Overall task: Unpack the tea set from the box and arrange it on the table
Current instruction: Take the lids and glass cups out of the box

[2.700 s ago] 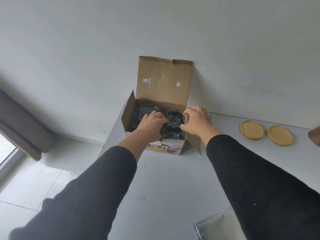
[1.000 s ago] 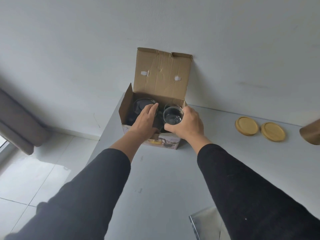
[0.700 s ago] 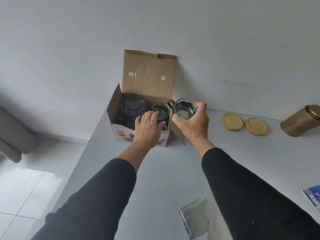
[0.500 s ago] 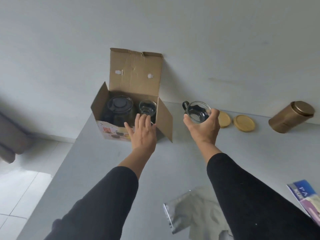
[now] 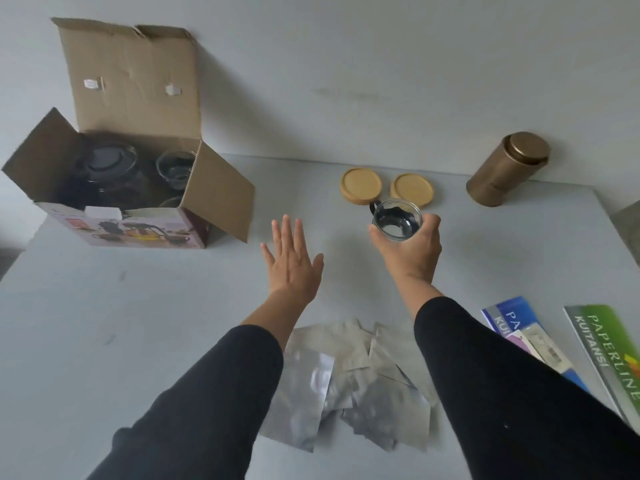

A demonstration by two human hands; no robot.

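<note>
An open cardboard box [image 5: 138, 223] stands at the table's far left with its lid flap up against the wall. Inside it are a dark glass teapot [image 5: 104, 168] and a glass cup [image 5: 175, 168]. My right hand [image 5: 408, 251] grips a small glass cup with a black handle [image 5: 396, 220], held above the table just in front of two round wooden coasters [image 5: 362, 185]. My left hand [image 5: 292, 261] hovers flat with fingers spread, between the box and the cup, holding nothing.
A bronze tin canister [image 5: 505, 169] leans by the wall at the far right. Several silver foil pouches [image 5: 349, 382] lie near the front edge between my arms. Printed booklets [image 5: 609, 344] lie at the right. The grey table [image 5: 104, 323] borders the white wall.
My right hand lifted the glass cup out of the box and carried it right toward the coasters. My left hand left the box and moved right, fingers spread.
</note>
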